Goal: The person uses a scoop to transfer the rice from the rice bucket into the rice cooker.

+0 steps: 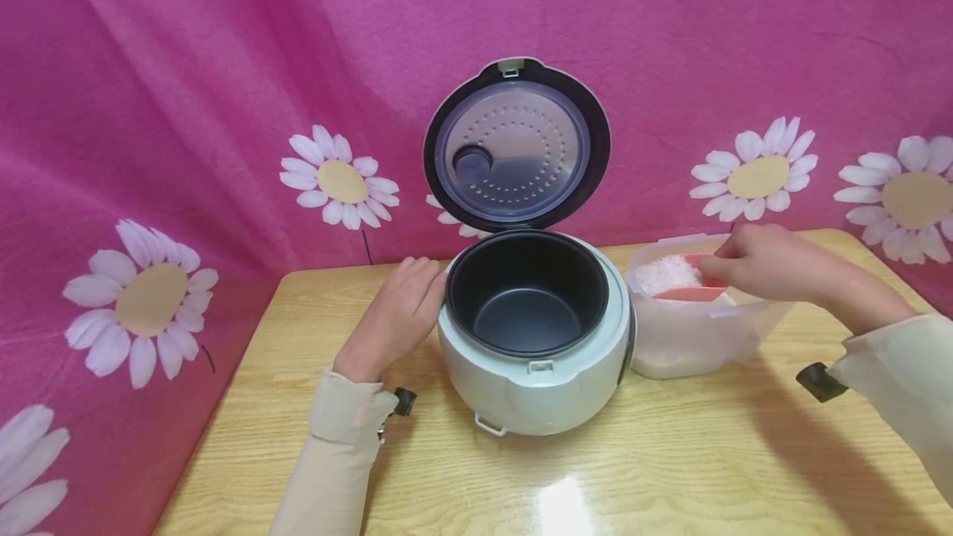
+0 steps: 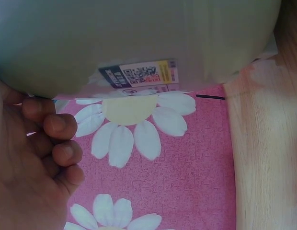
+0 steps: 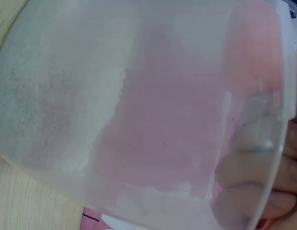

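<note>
A white rice cooker (image 1: 536, 391) stands with its lid (image 1: 514, 151) raised, and its dark inner pot (image 1: 529, 317) shows a bare bottom. My left hand (image 1: 398, 313) rests against the cooker's left side near the rim. In the left wrist view its fingers (image 2: 62, 127) are loosely bent beside the cooker's wall (image 2: 139, 43). With my right hand (image 1: 770, 263) I grip a red scoop (image 1: 685, 288) heaped with white rice (image 1: 668, 273), held at the top of a translucent plastic bin (image 1: 685, 346). Through the bin's wall (image 3: 163, 120) the right wrist view shows the bent fingers and the blurred scoop.
The bin stands close to the cooker's right side, with rice (image 3: 43, 105) showing low through its wall. Both stand on a light wooden table (image 1: 633, 470). A pink cloth (image 1: 223, 64) with white daisies hangs behind and to the left. The raised lid stands tall at the back.
</note>
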A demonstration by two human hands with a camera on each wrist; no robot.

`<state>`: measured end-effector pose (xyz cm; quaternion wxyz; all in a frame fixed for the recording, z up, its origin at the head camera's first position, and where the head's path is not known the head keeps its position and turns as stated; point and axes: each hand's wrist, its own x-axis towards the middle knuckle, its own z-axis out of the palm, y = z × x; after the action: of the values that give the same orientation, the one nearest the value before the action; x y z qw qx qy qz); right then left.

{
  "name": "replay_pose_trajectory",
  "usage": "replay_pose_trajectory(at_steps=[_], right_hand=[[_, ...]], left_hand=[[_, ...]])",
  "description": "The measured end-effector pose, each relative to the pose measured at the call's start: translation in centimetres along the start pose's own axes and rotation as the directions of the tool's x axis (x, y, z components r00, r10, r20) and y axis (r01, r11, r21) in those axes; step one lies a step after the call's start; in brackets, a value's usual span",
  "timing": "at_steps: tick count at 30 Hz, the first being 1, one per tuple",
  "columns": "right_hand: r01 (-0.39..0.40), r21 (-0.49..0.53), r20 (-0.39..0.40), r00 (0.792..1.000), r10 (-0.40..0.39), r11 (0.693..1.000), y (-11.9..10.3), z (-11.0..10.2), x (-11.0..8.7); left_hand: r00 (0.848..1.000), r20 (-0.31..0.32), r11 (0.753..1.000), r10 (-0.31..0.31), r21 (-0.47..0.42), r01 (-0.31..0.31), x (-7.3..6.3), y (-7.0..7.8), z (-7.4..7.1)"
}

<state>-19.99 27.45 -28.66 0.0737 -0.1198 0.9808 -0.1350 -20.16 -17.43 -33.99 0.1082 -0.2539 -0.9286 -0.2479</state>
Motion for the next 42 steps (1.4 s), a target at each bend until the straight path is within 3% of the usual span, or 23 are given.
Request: replay_pose_trajectory(at_steps=[16,25,36,42], right_hand=[[-0.024,-0.002,-0.034,0.999,0.024,1.0,0.2,-1.3,-0.6],[-0.095,-0.006,-0.02,0.995,0.095,0.995,0.7,-1.7,-0.9],[-0.067,0.039,-0.06,0.996,0.07,0.997,1.4,-1.6,-0.8],[-0.067,0.051,-0.067,0.995,0.071,0.996,0.9,-1.6,-0.6]], left_hand=[[1.0,-0.014,1.0,-0.014,-0.004,0.014,-0.4,-0.5,0.0],[1.0,-0.022,1.0,-0.002,-0.003,0.002,-0.3,-0.5,0.1],[0.998,-0.049,0.998,0.046,0.036,-0.044,-0.2,-0.3,0.1],[0.999,-0.042,0.999,0.028,0.025,-0.027,-0.1,-0.1,0.1]])
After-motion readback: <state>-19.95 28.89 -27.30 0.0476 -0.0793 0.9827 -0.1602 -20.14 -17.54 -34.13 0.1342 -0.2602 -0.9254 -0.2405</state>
